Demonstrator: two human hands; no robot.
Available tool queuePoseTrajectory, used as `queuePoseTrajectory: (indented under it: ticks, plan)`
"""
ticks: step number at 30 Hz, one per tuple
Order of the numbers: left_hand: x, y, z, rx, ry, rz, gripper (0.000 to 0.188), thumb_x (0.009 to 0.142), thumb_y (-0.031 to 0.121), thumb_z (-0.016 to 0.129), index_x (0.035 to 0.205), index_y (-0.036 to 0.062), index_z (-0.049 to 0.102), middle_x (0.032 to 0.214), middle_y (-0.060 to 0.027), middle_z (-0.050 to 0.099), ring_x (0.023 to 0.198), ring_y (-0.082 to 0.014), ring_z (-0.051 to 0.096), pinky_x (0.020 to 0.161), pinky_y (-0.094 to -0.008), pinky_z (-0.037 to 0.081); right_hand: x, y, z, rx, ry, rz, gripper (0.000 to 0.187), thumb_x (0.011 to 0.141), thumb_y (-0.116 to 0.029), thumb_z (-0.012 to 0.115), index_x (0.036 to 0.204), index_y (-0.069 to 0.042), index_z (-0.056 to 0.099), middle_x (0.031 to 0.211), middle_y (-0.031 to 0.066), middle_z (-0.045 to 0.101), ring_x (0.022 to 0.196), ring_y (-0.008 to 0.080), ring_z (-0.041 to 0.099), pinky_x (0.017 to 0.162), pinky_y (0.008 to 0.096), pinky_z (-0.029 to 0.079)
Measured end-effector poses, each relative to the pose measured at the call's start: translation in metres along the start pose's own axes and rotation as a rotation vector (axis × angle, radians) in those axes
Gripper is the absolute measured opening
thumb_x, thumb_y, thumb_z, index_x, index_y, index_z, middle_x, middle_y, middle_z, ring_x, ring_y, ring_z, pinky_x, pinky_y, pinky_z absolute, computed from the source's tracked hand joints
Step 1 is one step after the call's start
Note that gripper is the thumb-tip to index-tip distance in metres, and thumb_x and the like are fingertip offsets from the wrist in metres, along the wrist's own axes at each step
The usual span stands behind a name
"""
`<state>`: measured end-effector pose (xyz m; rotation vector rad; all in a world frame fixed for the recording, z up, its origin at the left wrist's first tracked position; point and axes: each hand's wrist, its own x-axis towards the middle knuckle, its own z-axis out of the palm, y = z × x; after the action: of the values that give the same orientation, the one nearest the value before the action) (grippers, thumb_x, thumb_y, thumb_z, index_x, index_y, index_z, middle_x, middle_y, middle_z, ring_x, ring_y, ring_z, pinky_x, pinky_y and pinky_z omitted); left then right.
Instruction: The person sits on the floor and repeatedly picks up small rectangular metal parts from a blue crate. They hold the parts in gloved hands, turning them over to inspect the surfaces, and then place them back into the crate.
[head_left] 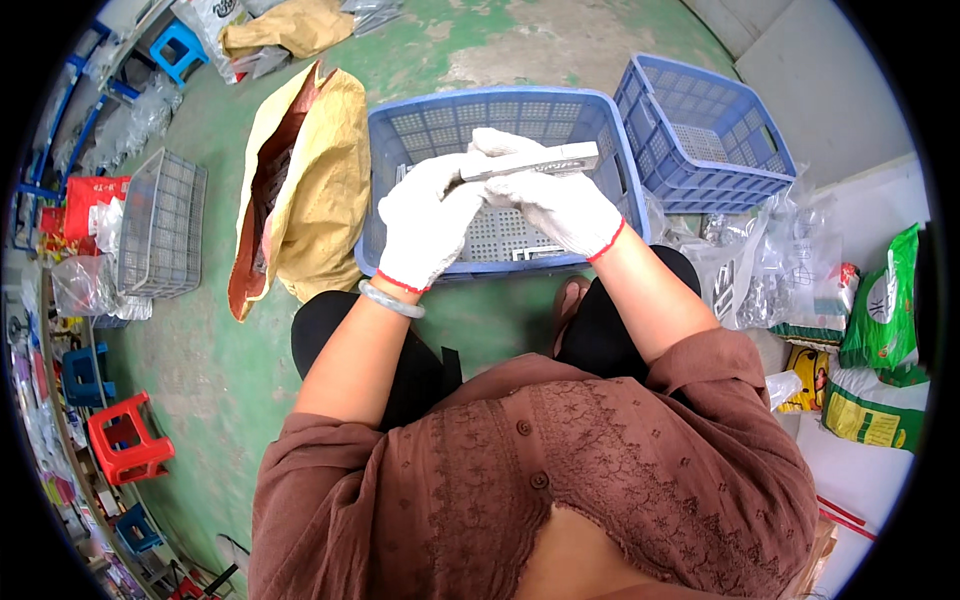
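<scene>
Both my hands wear white knit gloves with red cuffs, and they meet above a blue plastic crate point(490, 97). Between them lies a slim white bar-shaped piece point(545, 161) with dark print along its side; whether it is a box or a solid bar I cannot tell. The fingers of my left hand point(430, 212) close on its left end. My right hand point(562, 208) grips it from below, fingers curled, its far end sticking out to the right. Some white pieces point(538, 253) lie on the crate's floor, partly hidden by my hands.
An open yellow woven sack point(325, 190) with pieces inside stands left of the crate. Another blue crate point(700, 140) sits at the right, near clear plastic bags point(755, 260) and a green bag point(885, 300). Far left are a grey crate point(163, 225) and a red stool point(130, 438).
</scene>
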<state>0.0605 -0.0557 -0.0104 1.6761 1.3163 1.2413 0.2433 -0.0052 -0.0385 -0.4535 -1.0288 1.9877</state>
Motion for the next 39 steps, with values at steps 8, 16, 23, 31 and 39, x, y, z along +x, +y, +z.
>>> queuePoseTrajectory:
  ticks: [8, 16, 23, 31, 39]
  plan:
    - [-0.003, -0.010, -0.009, 0.083, 0.179, 0.099, 0.028, 0.084, -0.004, 0.064, 0.112, -0.0026, 0.069, 0.108, -0.0103, 0.072, 0.093, -0.0142, 0.069, 0.082, -0.0269, 0.055, -0.007, -0.028, 0.006, -0.149, 0.073, 0.022, 0.048, 0.090, -0.004, 0.066, 0.136, 0.001, 0.053, 0.115, 0.0138, 0.066, 0.092, 0.0211, 0.068, 0.070, 0.0335, 0.061]
    - [-0.005, -0.010, -0.010, -0.342, 0.039, -0.097, 0.031, 0.091, 0.001, 0.058, 0.121, -0.0032, 0.059, 0.102, -0.0128, 0.072, 0.089, -0.0168, 0.070, 0.074, -0.0265, 0.057, -0.016, -0.034, 0.001, -0.115, 0.059, -0.026, 0.043, 0.089, 0.000, 0.062, 0.132, 0.002, 0.055, 0.110, 0.0155, 0.069, 0.084, 0.0233, 0.070, 0.066, 0.0349, 0.062]
    - [-0.007, -0.002, -0.016, -0.478, -0.052, -0.234, 0.037, 0.094, 0.002, 0.054, 0.130, -0.0049, 0.053, 0.109, -0.0145, 0.070, 0.091, -0.0187, 0.071, 0.070, -0.0264, 0.059, -0.012, -0.031, -0.001, -0.125, 0.092, 0.014, 0.041, 0.090, 0.000, 0.061, 0.130, 0.004, 0.057, 0.109, 0.0159, 0.069, 0.085, 0.0248, 0.070, 0.066, 0.0372, 0.062]
    - [-0.006, 0.011, -0.016, -0.379, -0.009, -0.277, 0.030, 0.091, 0.006, 0.066, 0.120, -0.0038, 0.062, 0.100, -0.0093, 0.072, 0.083, -0.0119, 0.070, 0.067, -0.0232, 0.056, -0.012, -0.031, 0.002, -0.083, 0.117, 0.066, 0.036, 0.092, -0.004, 0.063, 0.127, 0.003, 0.058, 0.103, 0.0150, 0.069, 0.081, 0.0241, 0.071, 0.063, 0.0358, 0.062]
    - [-0.005, 0.019, -0.017, -0.370, -0.019, -0.291, 0.027, 0.090, 0.009, 0.069, 0.114, -0.0029, 0.066, 0.094, -0.0066, 0.072, 0.074, -0.0089, 0.066, 0.064, -0.0216, 0.053, -0.010, -0.030, 0.001, -0.064, 0.093, 0.091, 0.035, 0.094, -0.009, 0.063, 0.125, 0.005, 0.058, 0.103, 0.0157, 0.069, 0.078, 0.0220, 0.069, 0.062, 0.0344, 0.061]
